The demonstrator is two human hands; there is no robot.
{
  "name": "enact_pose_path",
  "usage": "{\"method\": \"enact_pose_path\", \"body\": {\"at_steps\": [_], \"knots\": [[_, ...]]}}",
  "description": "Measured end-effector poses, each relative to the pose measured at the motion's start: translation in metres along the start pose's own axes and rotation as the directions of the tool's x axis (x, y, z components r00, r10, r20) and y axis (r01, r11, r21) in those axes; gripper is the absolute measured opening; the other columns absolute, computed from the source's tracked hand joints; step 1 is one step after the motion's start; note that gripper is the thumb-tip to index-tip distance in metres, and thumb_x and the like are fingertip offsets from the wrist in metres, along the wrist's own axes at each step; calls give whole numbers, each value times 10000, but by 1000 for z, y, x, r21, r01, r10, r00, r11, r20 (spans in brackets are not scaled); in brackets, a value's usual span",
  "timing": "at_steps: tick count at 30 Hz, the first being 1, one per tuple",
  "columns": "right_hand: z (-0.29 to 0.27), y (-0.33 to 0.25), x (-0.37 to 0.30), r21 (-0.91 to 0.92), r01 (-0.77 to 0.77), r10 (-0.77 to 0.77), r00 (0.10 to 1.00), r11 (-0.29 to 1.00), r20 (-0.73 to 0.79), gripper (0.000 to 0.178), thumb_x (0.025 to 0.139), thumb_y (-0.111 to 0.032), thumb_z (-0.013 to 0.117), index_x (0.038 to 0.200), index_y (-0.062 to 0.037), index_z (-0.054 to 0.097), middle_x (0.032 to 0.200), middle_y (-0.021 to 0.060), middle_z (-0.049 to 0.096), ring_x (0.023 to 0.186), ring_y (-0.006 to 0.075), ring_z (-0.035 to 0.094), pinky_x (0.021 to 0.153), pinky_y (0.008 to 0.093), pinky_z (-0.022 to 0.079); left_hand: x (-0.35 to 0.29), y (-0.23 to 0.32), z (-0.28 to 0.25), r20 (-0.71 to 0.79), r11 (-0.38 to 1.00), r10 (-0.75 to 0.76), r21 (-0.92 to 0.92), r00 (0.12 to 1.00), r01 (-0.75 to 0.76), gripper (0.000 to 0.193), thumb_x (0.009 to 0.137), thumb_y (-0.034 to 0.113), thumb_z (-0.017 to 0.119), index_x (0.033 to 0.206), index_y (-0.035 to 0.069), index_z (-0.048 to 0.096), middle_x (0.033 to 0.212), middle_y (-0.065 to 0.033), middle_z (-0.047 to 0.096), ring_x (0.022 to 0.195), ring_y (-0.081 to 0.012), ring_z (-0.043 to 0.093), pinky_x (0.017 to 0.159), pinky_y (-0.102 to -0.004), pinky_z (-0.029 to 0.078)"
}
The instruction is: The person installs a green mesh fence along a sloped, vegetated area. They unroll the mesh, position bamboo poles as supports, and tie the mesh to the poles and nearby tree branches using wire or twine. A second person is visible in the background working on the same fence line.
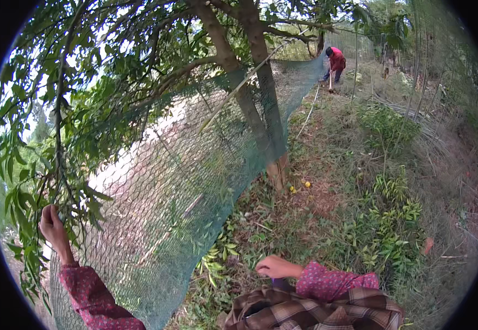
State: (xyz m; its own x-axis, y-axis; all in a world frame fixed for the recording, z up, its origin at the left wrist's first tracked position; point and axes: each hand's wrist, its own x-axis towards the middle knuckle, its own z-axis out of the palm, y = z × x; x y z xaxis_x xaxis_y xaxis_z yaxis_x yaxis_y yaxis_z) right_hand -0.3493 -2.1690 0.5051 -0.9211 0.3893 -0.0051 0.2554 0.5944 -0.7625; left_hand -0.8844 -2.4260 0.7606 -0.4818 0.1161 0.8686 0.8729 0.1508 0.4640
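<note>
My left hand [56, 229] is raised at the far left among hanging leaves. Its fingers are closed at the lower end of a leafy branch [58, 148], seemingly gripping a twig there. Close in front of my body, my right hand [276, 268] has its fingers bent and pressed together. Whatever it may hold is hidden; a small purple patch [283, 284] shows just under the wrist. A green mesh net [195, 181] stretches from beside my left arm toward the far middle, between me and the pale slope.
A forked tree trunk [261, 104] rises beside the net. Yellow fruits [307, 184] lie near its foot. Leafy shrubs [393, 220] grow on the right. Farther up the path a person in red [335, 63] bends over a long-handled tool [330, 81]. A pole [241, 85] leans across the trunk.
</note>
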Motion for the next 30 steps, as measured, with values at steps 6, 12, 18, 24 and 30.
{"method": "enact_pose_path", "body": {"at_steps": [6,12,18,24,30], "knots": [[-45,42,26,92,-27,32,998,995,-55,210,788,-188,546,858,-18,647,777,179,634,726,335,617,658,414,468,9,34,52,82,947,-114,309,990,84,206,921,144,515,806,-17,572,694,-62,545,621,-132,433,574,-288,374],[-79,56,72,21,8,-12,984,1000,175,181,775,-163,544,827,-12,629,716,169,615,687,328,607,632,420,461,-35,21,31,85,948,-257,214,963,235,201,941,168,503,878,-9,575,728,-31,534,663,-109,427,600,-252,364],[-85,5,152,58,243,-250,942,968,222,163,778,-139,540,767,13,595,690,184,599,674,344,595,648,429,449,-24,7,-10,45,885,-350,343,936,315,284,944,184,518,1097,-49,571,934,-93,623,812,-162,543,736,-295,449],[-104,-55,184,41,391,-387,881,919,271,187,797,-170,557,855,-16,644,799,185,631,758,350,611,677,418,465,-9,34,-7,56,899,-332,319,942,298,185,913,153,545,860,6,645,724,-32,623,647,-99,512,582,-267,404],[-147,-184,191,2,679,-675,730,734,109,153,845,-127,584,895,13,619,821,148,631,733,312,617,666,383,485,2,108,-19,25,869,-262,441,965,225,196,841,175,624,787,-14,633,670,-127,603,594,-230,573,564,-339,428]]}}
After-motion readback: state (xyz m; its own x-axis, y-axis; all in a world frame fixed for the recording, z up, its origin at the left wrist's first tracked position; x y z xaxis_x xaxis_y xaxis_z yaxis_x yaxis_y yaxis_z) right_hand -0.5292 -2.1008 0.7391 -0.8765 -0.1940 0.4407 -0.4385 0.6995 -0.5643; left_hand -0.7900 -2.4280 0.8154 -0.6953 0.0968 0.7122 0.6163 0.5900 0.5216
